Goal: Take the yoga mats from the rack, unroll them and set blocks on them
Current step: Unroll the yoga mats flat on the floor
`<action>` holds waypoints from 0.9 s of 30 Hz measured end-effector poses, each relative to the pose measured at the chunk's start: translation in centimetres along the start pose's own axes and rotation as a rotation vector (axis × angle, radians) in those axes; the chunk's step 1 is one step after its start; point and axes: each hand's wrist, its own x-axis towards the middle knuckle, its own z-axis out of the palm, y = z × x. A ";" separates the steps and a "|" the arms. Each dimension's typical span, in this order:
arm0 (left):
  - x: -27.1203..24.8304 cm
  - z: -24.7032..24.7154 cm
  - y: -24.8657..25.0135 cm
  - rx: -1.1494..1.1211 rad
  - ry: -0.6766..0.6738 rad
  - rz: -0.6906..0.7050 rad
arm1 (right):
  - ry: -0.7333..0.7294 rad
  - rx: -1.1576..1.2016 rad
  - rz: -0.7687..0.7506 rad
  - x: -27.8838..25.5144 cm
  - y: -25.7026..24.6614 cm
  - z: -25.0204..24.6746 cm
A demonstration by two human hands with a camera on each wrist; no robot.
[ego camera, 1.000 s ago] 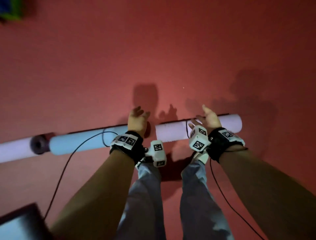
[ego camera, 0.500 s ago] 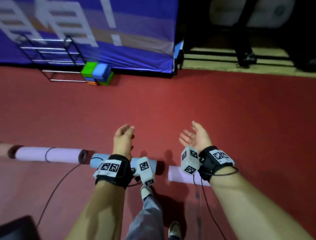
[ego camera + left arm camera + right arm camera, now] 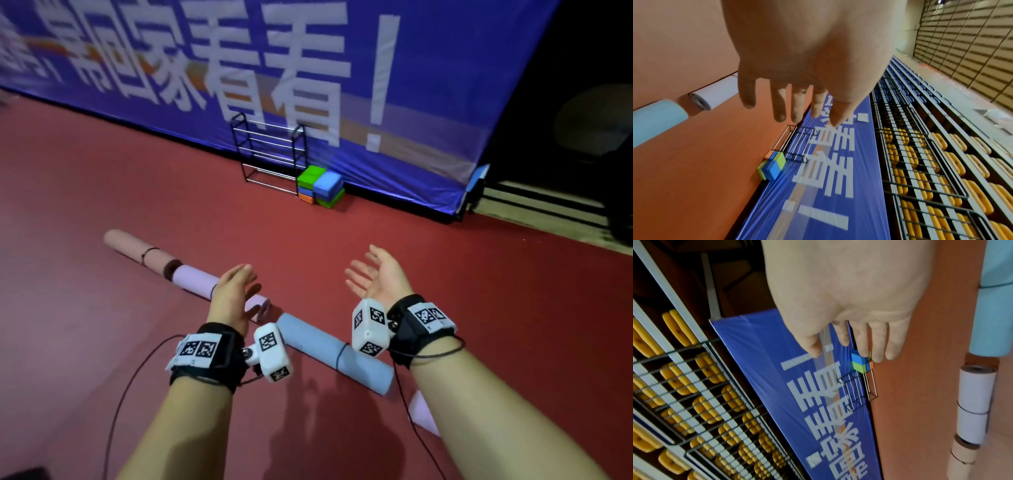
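Four rolled mats (image 3: 334,353) end-to-end on floor, still banded.

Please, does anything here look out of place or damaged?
Nothing looks damaged. The rolled mats lie end to end on the red floor, still bound; the rack stands bare, the blocks stacked beside it. Both hands hold nothing.

Rolled mats (image 3: 334,353) are laid end to end across the near floor (image 3: 479,308). A rack (image 3: 270,154) is set against the far banner (image 3: 428,120), with blocks (image 3: 320,190) stacked just right of it.
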 end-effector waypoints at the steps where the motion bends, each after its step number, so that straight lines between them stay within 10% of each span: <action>1: 1.1 -3.1 1.0 -0.011 0.015 0.003 | -0.015 -0.022 0.014 0.3 1.8 3.1; 11: 8.2 -29.4 10.4 -0.116 0.186 0.057 | -0.200 -0.125 0.126 0.7 16.1 29.5; 27: 23.1 -48.4 15.6 -0.172 0.298 -0.013 | -0.220 -0.229 0.256 10.0 30.2 51.7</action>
